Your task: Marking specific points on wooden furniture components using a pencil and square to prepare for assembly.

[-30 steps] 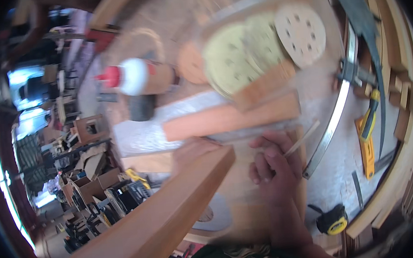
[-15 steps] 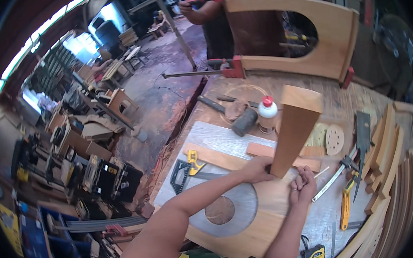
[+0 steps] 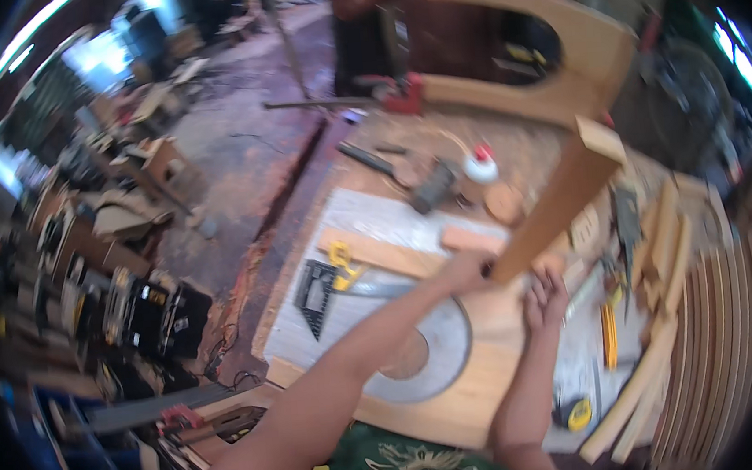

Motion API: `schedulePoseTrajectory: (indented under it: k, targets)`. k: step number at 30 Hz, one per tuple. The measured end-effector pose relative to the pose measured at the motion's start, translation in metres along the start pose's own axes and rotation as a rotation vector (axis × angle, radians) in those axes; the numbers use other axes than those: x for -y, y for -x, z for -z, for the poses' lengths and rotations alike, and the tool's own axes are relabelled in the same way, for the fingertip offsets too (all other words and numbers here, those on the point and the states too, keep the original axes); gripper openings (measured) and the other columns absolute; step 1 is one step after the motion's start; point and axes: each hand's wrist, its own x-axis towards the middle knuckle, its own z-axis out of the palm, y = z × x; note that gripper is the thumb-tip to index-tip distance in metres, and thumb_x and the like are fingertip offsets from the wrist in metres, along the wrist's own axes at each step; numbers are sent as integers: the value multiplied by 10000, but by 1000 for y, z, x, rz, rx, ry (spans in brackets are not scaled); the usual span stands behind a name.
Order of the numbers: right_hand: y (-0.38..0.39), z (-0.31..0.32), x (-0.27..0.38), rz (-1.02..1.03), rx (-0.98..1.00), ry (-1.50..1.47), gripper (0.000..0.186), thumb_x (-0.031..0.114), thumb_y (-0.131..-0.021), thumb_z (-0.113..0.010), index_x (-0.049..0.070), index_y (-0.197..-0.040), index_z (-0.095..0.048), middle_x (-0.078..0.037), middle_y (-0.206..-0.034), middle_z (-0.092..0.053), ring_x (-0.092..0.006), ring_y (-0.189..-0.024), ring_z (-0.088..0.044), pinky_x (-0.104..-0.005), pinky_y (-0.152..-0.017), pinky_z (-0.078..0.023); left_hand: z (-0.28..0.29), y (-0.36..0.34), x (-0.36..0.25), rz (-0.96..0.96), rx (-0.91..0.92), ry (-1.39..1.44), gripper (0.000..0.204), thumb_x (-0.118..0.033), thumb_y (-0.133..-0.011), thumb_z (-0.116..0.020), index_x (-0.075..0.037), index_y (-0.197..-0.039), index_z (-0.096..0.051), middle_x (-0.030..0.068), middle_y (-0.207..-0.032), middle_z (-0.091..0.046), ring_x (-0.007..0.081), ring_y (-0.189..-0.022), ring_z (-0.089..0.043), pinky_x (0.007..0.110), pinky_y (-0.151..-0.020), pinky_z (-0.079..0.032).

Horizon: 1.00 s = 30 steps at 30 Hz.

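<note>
A long wooden board [image 3: 558, 194] stands on end, tilted to the right. My left hand [image 3: 472, 273] is closed around its lower end. Close to the right of that end is my right hand [image 3: 544, 297], its fingers curled in; motion blur hides what they hold. Under my forearms lies a flat wooden panel [image 3: 485, 390] with a grey ring [image 3: 451, 353] on it. A black and yellow square [image 3: 318, 288] rests left of my left forearm, beside a flat wooden strip [image 3: 377, 251].
On the bench beyond stand a white bottle with a red cap [image 3: 480, 167] and a dark mallet head [image 3: 433, 188]. A clamped wooden frame [image 3: 596, 54] is at the back, a person behind it. At right lie a yellow cutter [image 3: 610, 336], a tape measure [image 3: 576, 414] and wood strips [image 3: 720, 340].
The board's top has swung to the right, while my left hand keeps hold of its lower end. A thin pale stick in my right hand is now lost in blur. The view has shifted.
</note>
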Motion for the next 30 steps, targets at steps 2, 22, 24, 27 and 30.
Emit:
schedulePoseTrajectory:
  k: [2,22,24,27,30]
  targets:
    - [4,-45,-13,75,-368,155,166,209,-1000,-603,108,-1127,-637,-39,-977,-690,-70,-556,-463,-236,-458,-361,9,1,7,68,-5,68,420,-299,-826,-836,-28,-1132,-740,131,-1031,-777,182,-911,-716,369,-839,-572]
    - [10,-19,-5,149,-176,57,353,299,-1052,-459,-12,-1064,-625,-205,-1052,-673,-154,-606,-461,-347,-591,-450,69,-1,-60,2,161,258,744,-223,-778,-841,39,-1414,-556,191,-1318,-675,251,-1236,-652,387,-1093,-499]
    - [10,-21,-5,163,-198,46,373,323,-1056,-441,-4,-1045,-621,-205,-1064,-670,-161,-623,-472,-353,-600,-454,72,-7,-66,-29,150,237,731,-228,-782,-842,32,-1408,-568,185,-1309,-681,253,-1230,-657,395,-1090,-502]
    - [10,-29,-7,161,-224,34,390,342,-1063,-419,7,-1025,-616,-172,-998,-651,-166,-646,-481,-358,-608,-448,74,-13,-70,-22,205,114,639,-231,-791,-837,5,-1350,-636,173,-1248,-718,257,-1174,-688,380,-1062,-524]
    - [9,-25,-6,171,-214,15,393,353,-1066,-411,21,-1010,-612,-127,-915,-613,-171,-659,-482,-356,-609,-437,71,-15,-78,23,266,39,522,-223,-803,-829,-17,-1266,-703,164,-1152,-760,253,-1083,-726,370,-1020,-551]
